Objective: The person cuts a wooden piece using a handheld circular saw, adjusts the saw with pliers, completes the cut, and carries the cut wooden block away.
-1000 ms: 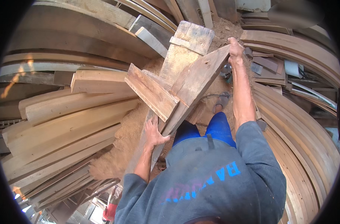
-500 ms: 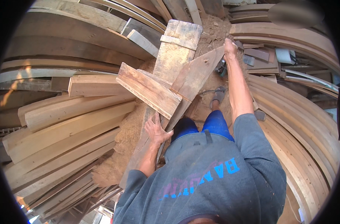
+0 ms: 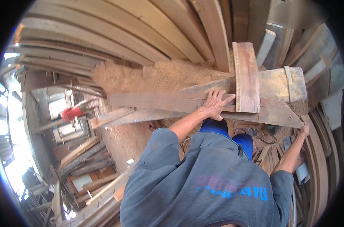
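Gripping pointed end of long board (image 3: 280,112) in front of you with right hand (image 3: 303,130); left hand (image 3: 216,104) lying spread wide beside short crossing plank (image 3: 247,77), maybe so board isn't tipping

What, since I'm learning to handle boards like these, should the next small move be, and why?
I'd probably slide the left hand over to steady the short crosswise board: it overlaps the pointed board, whose tip the right hand grips, and has the left hand spread on the long plank just beside it. Whether the short crosswise board is fastened, I can't tell.
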